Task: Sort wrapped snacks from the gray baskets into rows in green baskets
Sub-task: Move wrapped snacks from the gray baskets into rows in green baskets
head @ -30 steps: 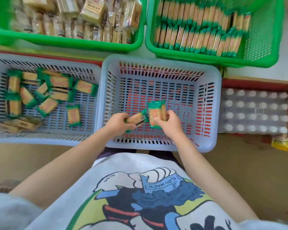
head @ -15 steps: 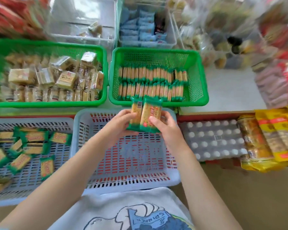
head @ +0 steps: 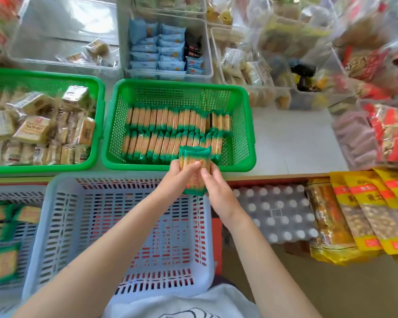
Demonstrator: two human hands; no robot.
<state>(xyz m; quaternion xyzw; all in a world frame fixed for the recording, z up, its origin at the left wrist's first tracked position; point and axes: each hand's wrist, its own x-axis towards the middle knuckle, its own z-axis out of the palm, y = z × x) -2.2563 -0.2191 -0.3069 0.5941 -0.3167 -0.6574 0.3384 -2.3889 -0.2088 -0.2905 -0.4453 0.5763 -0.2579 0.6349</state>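
Green basket (head: 244, 125) with two rows of snacks (head: 170, 131); both hands, left hand (head: 176, 180) and right hand (head: 214, 187), pinch green-edged packets (head: 194, 166) above gray basket (head: 55, 203).

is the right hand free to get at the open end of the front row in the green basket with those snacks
Probably yes: the right hand and left hand hold the snacks just over the green basket near rim, and nothing blocks the gap right of the front row.

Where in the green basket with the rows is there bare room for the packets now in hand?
In the green basket, bare mesh lies between the two rows' right ends and the right wall. The rest of both rows is packed tight. Both hands, left and right, hold the packets.
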